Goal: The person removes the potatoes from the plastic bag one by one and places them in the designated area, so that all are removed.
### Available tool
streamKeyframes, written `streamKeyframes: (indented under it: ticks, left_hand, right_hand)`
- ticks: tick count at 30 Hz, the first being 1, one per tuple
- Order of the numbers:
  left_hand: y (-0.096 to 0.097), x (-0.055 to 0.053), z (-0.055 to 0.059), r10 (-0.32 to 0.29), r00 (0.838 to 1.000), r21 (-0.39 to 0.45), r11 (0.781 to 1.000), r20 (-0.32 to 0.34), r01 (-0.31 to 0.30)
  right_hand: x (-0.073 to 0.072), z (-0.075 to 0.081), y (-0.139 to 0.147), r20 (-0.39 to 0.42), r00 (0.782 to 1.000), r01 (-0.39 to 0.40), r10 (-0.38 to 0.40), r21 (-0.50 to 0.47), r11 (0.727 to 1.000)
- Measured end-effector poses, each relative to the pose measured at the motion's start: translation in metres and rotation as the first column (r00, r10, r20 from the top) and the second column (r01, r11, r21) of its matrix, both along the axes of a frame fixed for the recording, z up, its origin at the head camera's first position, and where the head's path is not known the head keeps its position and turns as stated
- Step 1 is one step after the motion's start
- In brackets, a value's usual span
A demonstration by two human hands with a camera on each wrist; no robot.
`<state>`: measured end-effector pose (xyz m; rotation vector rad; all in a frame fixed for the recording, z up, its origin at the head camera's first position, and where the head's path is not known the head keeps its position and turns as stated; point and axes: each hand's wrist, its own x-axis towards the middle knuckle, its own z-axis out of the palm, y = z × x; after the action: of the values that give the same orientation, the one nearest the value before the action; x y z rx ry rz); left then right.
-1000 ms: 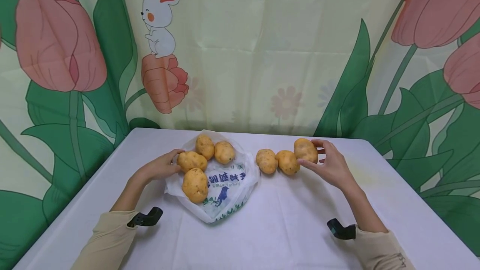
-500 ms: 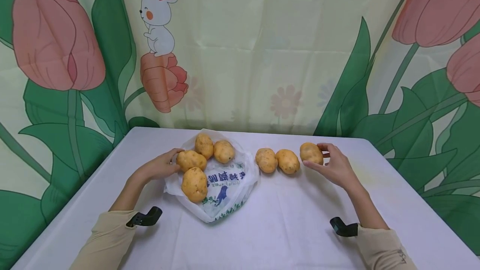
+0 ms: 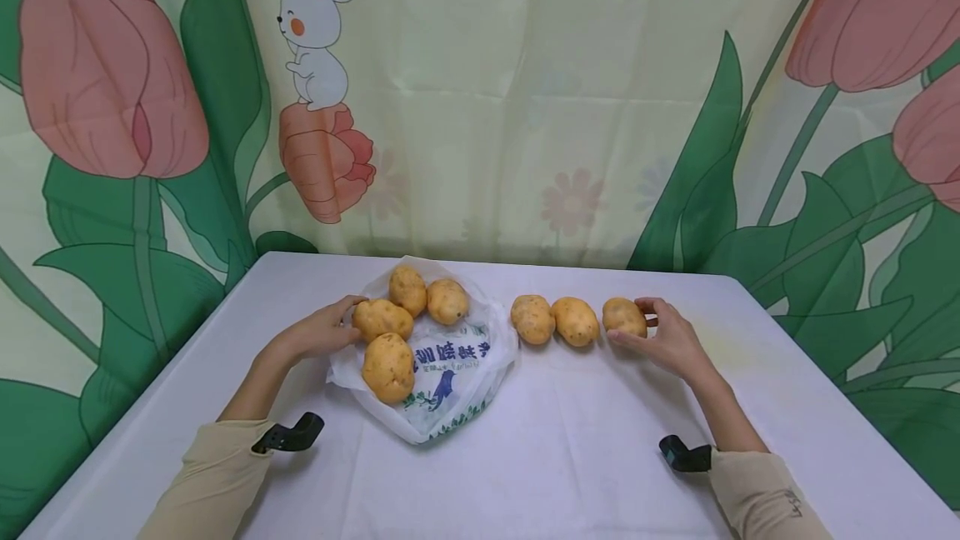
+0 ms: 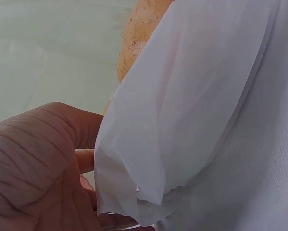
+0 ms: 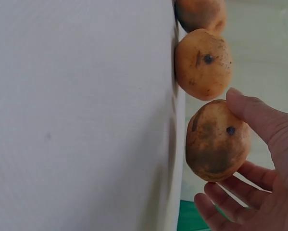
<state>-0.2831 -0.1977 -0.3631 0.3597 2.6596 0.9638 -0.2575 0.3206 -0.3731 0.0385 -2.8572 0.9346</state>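
Note:
In the head view my right hand [image 3: 667, 340] holds a potato [image 3: 624, 317] low over the white table, thumb on its near side and fingers at its right. The right wrist view shows the thumb and fingertips against this dark-stained potato [image 5: 217, 140]. Two more potatoes, a left one [image 3: 533, 320] and a middle one [image 3: 575, 322], lie to its left in a row. My left hand [image 3: 324, 330] grips the edge of a white plastic bag [image 3: 457, 373] beside an oblong potato [image 3: 382, 321]. Plastic [image 4: 148, 115] partly hides its fingers in the left wrist view.
Several potatoes rest on the bag, among them a large front one [image 3: 388, 367], a back one [image 3: 407, 290] and a right one [image 3: 447, 302]. A printed curtain [image 3: 480, 107] hangs behind the white-covered table [image 3: 540, 457].
My right hand has moved its potato a little right, away from the middle potato, and down towards the table. My left hand stays at the bag's edge.

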Motion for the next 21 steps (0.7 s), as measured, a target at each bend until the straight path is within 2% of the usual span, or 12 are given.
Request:
streamKeyframes:
  ticks: [12, 21]
  left_hand:
    - [0.0004, -0.0011, -0.0003, 0.001, 1.0, -0.007, 1.0, 0.0, -0.001]
    - [-0.0009, -0.0015, -0.0025, -0.001, 1.0, -0.005, 1.0, -0.002, 0.001]
  right_hand:
    - [-0.0012, -0.0065, 0.0017, 0.057, 0.998, 0.014, -0.014, -0.001, 1.0]
    - [-0.0018, -0.0061, 0.0003, 0.056, 0.998, 0.011, -0.011, 0.009, 1.0]
